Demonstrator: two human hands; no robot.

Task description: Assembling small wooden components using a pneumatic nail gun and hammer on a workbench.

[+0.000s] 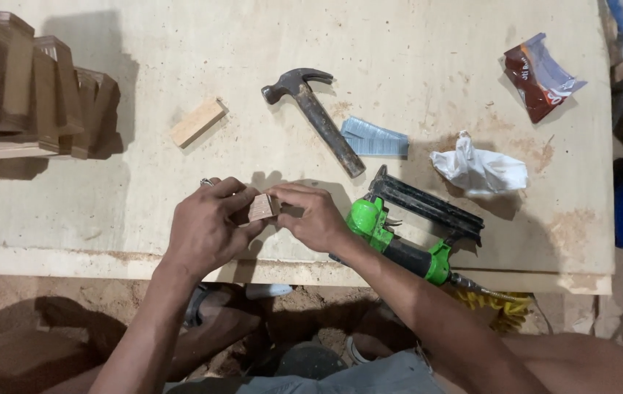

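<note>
1. Both hands gripped one small square block of reddish-brown wood (262,207). The left hand (209,226) pinched its left side between thumb and fingers, and the right hand (315,215) closed on its right side with the fingertips.
2. The small block was held just above the pale plywood workbench top (143,211), near the front edge, between the two hands.
3. A green and black pneumatic nail gun (410,230) lay just beside the right hand, partly under the right wrist.
4. A steel claw hammer with a dark handle (315,117) lay beyond the hands, its head pointing away from the person.
5. A grey strip of collated nails (373,138) lay touching the hammer handle on its right side.
6. A light rectangular wooden offcut (198,122) lay alone, left of the hammer.
7. A stack of brown wooden pieces (30,91) stood at the far left corner.
8. A crumpled white rag (479,169) and a torn red foil wrapper (539,76) lay well to the right.
</note>
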